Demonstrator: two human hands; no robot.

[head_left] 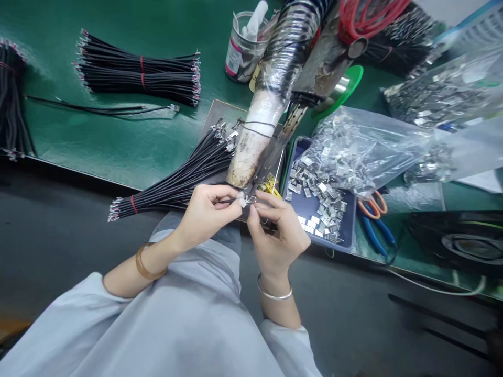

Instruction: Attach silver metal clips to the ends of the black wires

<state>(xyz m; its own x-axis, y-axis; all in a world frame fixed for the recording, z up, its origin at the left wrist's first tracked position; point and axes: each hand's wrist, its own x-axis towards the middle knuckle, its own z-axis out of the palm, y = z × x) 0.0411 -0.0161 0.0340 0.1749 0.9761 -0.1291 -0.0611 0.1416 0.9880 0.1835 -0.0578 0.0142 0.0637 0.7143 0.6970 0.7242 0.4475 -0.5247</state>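
Observation:
Thumb and fingers of my left hand (210, 212) pinch the end of a black cable just below the soldering tool's tip. My right hand (278, 230) pinches a small metal connector (250, 199) against that cable end. Whether the two are joined I cannot tell. Behind my left hand lies a bundle of black cables (173, 180), bound with a red tie, some of its far ends bearing metal connectors. Right of my right hand sits a blue tray (349, 230) of loose metal connectors (324, 201).
A foil-wrapped duct (271, 99) hangs over the work spot. Another tied cable bundle (137, 73) lies at the back left, near a plastic cup (243, 52). Plastic bags of metal parts (361, 146), blue-handled pliers (375, 230) and a black fan (463, 243) are on the right.

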